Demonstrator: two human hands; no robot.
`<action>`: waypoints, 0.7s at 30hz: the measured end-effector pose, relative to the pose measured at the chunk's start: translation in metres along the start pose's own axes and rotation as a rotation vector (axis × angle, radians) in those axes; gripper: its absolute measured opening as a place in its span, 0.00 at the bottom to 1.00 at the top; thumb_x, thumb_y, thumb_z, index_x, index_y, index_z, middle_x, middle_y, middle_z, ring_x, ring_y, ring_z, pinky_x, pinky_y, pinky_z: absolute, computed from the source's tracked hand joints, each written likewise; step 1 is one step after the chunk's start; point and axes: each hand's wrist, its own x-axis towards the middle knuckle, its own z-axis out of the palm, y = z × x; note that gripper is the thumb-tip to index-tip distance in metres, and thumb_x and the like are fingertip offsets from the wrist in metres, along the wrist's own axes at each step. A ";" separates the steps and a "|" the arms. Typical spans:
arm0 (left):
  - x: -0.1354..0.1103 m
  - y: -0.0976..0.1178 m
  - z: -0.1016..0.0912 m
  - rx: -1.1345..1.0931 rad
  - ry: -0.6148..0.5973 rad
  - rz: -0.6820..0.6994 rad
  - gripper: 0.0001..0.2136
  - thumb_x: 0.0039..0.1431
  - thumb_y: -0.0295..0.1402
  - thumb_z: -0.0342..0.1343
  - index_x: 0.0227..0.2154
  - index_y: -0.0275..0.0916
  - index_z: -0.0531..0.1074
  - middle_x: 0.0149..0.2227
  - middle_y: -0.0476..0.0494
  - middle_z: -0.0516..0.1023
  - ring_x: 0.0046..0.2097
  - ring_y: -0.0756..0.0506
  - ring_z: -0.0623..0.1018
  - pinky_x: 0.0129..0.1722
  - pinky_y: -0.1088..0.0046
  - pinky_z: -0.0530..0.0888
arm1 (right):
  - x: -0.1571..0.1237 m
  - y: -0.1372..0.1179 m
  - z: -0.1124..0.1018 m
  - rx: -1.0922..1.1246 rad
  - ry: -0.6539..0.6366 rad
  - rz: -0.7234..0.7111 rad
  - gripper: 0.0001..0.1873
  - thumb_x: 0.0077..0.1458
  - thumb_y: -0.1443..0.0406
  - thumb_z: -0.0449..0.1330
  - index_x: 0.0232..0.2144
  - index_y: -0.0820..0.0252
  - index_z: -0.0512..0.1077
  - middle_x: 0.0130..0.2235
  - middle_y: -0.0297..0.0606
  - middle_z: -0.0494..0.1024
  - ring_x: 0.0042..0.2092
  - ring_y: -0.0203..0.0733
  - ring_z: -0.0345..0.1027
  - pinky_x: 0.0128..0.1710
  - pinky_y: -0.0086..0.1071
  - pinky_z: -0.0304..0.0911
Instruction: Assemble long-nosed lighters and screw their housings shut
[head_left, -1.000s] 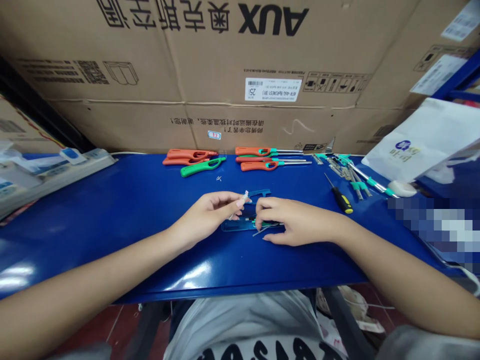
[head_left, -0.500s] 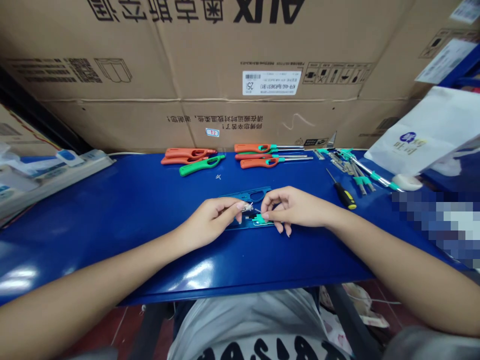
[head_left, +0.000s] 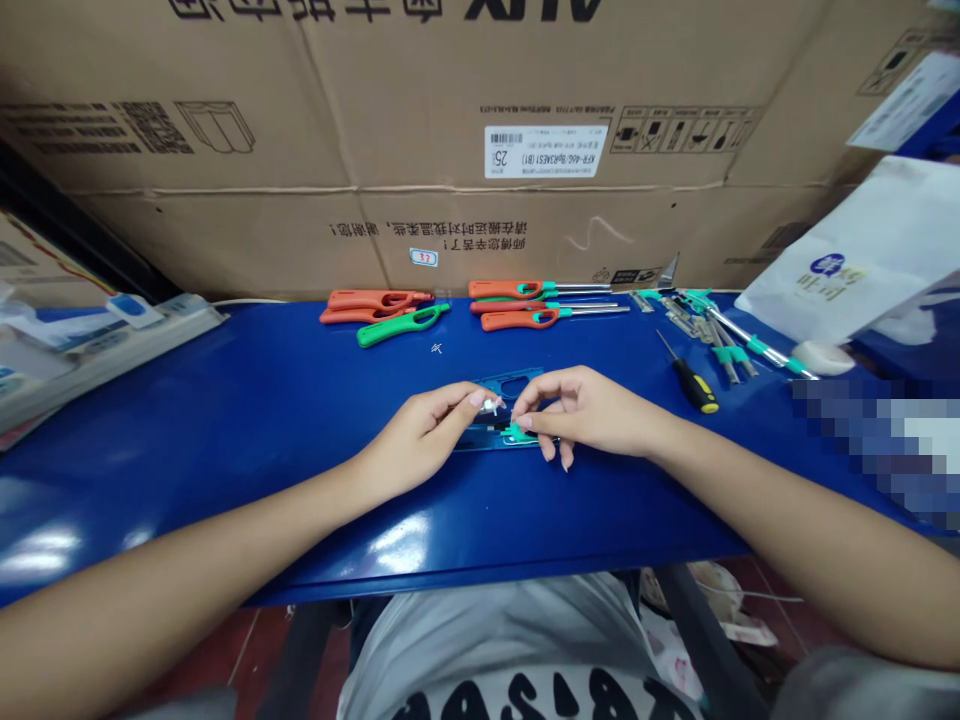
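Note:
My left hand [head_left: 424, 432] pinches a small clear-and-white part [head_left: 490, 405] between thumb and forefinger. Most of that part is hidden by the fingers. My right hand [head_left: 589, 412] has its thumb and forefinger closed at a green trigger piece [head_left: 514, 434]; whether they hold it or something thin beside it is too small to make out. The trigger piece lies over the lower blue lighter casing half [head_left: 474, 440], along with a small black part. Just beyond the fingers lies the other blue casing half [head_left: 534, 378], with its finger loop.
At the back lie orange and green lighter handles [head_left: 401, 325] and assembled lighters with metal tubes [head_left: 517, 318]. To the right are a black-and-yellow screwdriver [head_left: 694, 388], loose tubes with green ends [head_left: 727, 360] and a white bag [head_left: 847, 260]. A cardboard box [head_left: 420, 200] stands behind the blue table [head_left: 337, 540].
The small part in my left hand has turned a little, and my right fingertips have shifted slightly left. The camera view has moved a little; the things on the table stay put.

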 end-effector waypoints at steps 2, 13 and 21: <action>0.000 0.002 0.000 0.006 -0.004 0.011 0.17 0.69 0.44 0.48 0.43 0.37 0.76 0.30 0.48 0.74 0.33 0.48 0.71 0.34 0.74 0.67 | 0.001 0.001 0.001 0.015 -0.007 0.007 0.20 0.49 0.54 0.71 0.35 0.64 0.72 0.21 0.28 0.74 0.18 0.30 0.68 0.17 0.24 0.67; 0.000 -0.003 -0.001 0.006 -0.075 0.076 0.15 0.70 0.43 0.49 0.44 0.38 0.75 0.42 0.45 0.80 0.43 0.45 0.76 0.45 0.71 0.70 | 0.004 0.012 0.000 0.002 -0.029 0.013 0.19 0.51 0.54 0.70 0.36 0.65 0.76 0.22 0.32 0.77 0.21 0.33 0.72 0.21 0.26 0.71; -0.001 -0.002 -0.001 0.038 -0.104 0.055 0.15 0.71 0.41 0.48 0.45 0.38 0.75 0.42 0.44 0.80 0.44 0.45 0.76 0.46 0.70 0.70 | 0.006 0.011 0.000 -0.015 -0.025 0.011 0.22 0.49 0.51 0.70 0.35 0.65 0.76 0.21 0.32 0.77 0.21 0.34 0.72 0.22 0.27 0.71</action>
